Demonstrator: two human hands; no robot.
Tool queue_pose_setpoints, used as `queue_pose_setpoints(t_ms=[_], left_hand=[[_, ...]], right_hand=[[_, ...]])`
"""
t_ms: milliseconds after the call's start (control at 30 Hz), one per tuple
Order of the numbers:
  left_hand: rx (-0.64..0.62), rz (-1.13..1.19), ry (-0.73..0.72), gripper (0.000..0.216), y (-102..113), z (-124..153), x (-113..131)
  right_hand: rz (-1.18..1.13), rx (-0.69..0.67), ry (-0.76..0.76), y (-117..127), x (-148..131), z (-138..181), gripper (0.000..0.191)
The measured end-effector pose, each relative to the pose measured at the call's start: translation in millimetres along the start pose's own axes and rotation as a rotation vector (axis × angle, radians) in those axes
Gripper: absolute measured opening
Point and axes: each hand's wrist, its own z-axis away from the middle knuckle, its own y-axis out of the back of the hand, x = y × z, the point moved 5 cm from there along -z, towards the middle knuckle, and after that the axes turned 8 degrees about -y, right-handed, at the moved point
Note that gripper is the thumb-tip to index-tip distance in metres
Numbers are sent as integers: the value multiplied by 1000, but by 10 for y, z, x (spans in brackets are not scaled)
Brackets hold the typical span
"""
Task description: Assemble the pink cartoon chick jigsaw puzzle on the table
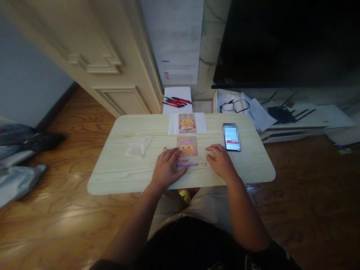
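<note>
A small picture card [188,148] with a yellow cartoon figure lies on the pale wooden table [123,172] just in front of me. My left hand [166,168] rests flat on the card's left edge, fingers spread. My right hand [221,162] sits to the right of the card, fingers curled down onto the table beside a few tiny pieces [203,164]; what the fingertips pinch, if anything, I cannot make out. A second, matching picture [187,123] on a white sheet lies farther back.
A phone [231,137] with a lit screen lies at the right of the table. A clear plastic bag [138,146] lies at the left. Behind the table are red and black pens [176,101] on a white stand, cables [234,106] and a door.
</note>
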Motion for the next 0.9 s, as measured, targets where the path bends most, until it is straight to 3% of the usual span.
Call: queue_pose_setpoints(t_ms=[200, 433, 900], left_hand=[[29, 30, -47, 40, -6, 160, -17], [25, -2, -51, 29, -31, 135, -1], [29, -4, -18, 39, -8, 144, 2]], right_hand=[[136, -62, -50, -139, -96, 285, 16], [270, -93, -70, -123, -80, 302, 11], [273, -61, -49, -132, 6, 274, 20]])
